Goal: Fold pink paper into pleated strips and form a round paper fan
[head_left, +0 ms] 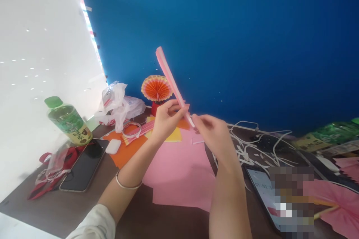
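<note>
A narrow strip of folded pink paper (170, 75) stands tilted up to the left, held above the desk. My left hand (167, 118) pinches it around its lower part. At its bottom end, my right hand (214, 134) closes its fingertips on the same strip. Beneath both hands lie pink paper sheets (179, 171). Yellow paper (174, 135) and orange paper (134, 148) lie to their left and behind. A round pleated orange and yellow paper fan (157, 89) stands behind the strip.
A green-capped bottle (70, 123), a black phone (85, 166) and a white case (113, 146) are on the left. A plastic bag (117, 102) lies behind them. Tangled white cables (244, 149), a lit phone (262, 190) and a pink pleated fan (342, 209) occupy the right.
</note>
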`<state>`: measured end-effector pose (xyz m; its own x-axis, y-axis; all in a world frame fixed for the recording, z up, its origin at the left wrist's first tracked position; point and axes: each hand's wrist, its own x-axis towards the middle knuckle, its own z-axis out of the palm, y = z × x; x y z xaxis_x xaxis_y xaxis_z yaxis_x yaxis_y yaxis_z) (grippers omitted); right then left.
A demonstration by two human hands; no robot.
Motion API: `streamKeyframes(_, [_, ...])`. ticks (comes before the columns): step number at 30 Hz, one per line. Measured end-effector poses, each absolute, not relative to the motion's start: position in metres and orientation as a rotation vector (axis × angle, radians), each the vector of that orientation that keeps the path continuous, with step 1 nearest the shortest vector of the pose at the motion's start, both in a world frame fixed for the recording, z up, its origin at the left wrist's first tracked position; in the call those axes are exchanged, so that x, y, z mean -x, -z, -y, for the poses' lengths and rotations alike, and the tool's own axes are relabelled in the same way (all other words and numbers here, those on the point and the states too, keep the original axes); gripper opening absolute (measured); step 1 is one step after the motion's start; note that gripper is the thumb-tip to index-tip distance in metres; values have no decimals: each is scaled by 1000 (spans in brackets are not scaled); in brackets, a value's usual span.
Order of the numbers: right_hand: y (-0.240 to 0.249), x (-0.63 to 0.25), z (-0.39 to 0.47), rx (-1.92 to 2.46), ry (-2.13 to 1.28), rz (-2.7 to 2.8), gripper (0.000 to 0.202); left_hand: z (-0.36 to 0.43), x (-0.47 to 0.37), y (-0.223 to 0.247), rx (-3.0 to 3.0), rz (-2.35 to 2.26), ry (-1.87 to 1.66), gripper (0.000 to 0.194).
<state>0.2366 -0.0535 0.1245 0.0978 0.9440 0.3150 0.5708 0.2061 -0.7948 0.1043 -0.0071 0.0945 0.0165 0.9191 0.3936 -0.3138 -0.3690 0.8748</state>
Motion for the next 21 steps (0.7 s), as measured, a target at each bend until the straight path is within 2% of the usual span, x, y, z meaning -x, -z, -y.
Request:
streamKeyframes(4, [-126,-232,53,1461,-632,1554,41,10,-106,-98,-1268,-677,-1552,29])
streamKeyframes(11, [-126,-232,54,1413,-617,1571,38,17,-103,-105,-1117,-643,-1489,32])
streamKeyframes(21, [-126,-256,59,1282,-385,1692,26,9,-103,-98,-945,-586,-1463,35])
